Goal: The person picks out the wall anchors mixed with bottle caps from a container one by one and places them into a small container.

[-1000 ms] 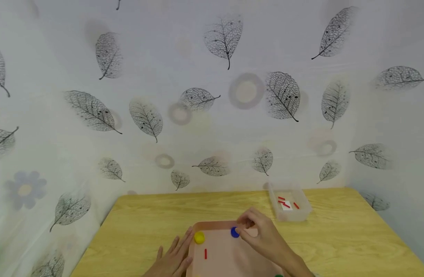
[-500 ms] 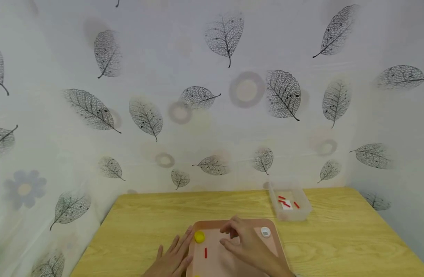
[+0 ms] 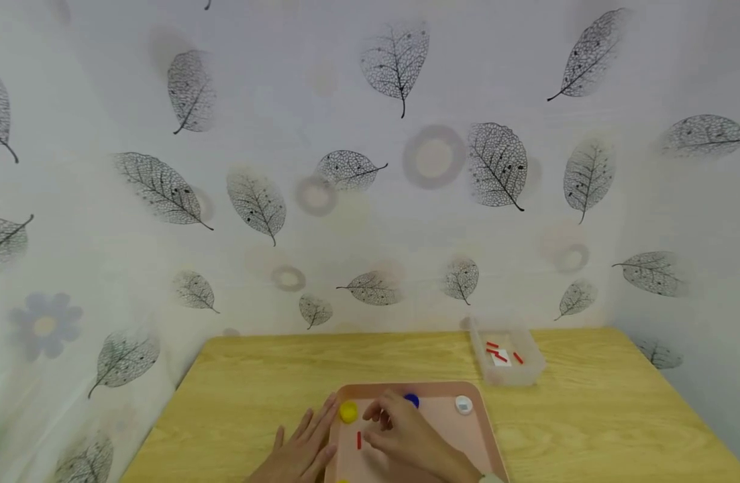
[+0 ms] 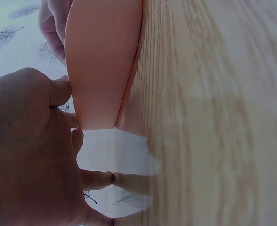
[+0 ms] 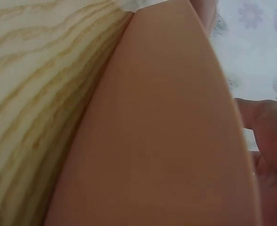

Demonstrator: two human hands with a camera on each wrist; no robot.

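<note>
A pink tray (image 3: 469, 436) lies on the table in the head view. My left hand (image 3: 298, 446) rests along its left side with fingers spread, thumb and fingertips at the tray's wall in the left wrist view. Over the tray, my right hand (image 3: 408, 436) hovers with bent fingers, thumb and fingertips apart, nothing seen between them. Just left of those fingertips lies a short red stick (image 3: 359, 440). A yellow round piece (image 3: 348, 411) sits in the far left corner. Behind the right hand shows a blue round piece (image 3: 412, 400), partly covered. The tray wall (image 5: 162, 117) fills much of the right wrist view.
A white round piece (image 3: 463, 404) sits in the tray's far right corner. Another yellow piece (image 3: 343, 480) shows at the bottom edge of the head view. Beyond the tray, a clear plastic box (image 3: 514, 377) holds several red sticks (image 3: 518, 357). A leaf-patterned curtain (image 3: 370, 221) hangs behind the table.
My right hand has moved left across the tray, from beside the blue piece to close by the red stick, uncovering the white piece. The left hand has stayed in place.
</note>
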